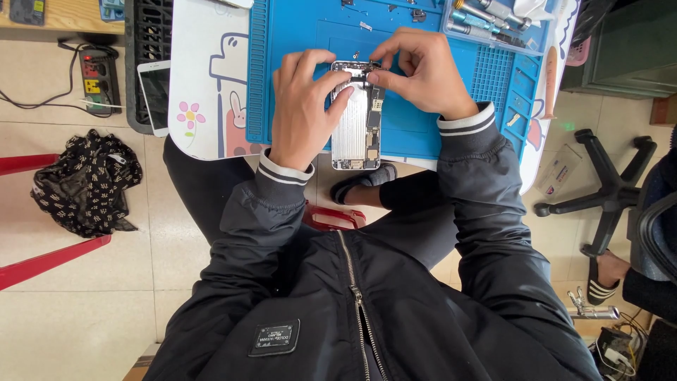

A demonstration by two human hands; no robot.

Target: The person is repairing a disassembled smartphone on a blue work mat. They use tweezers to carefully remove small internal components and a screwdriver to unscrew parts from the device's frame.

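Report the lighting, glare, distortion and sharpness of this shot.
Head view: even, soft daylight with faint shadows; mild glare on the opened phone's metal back plate between the left hand and right hand; wide-angle distortion bends the blue work mat and table edges; centre sharp, small parts at the hands too fine to resolve.
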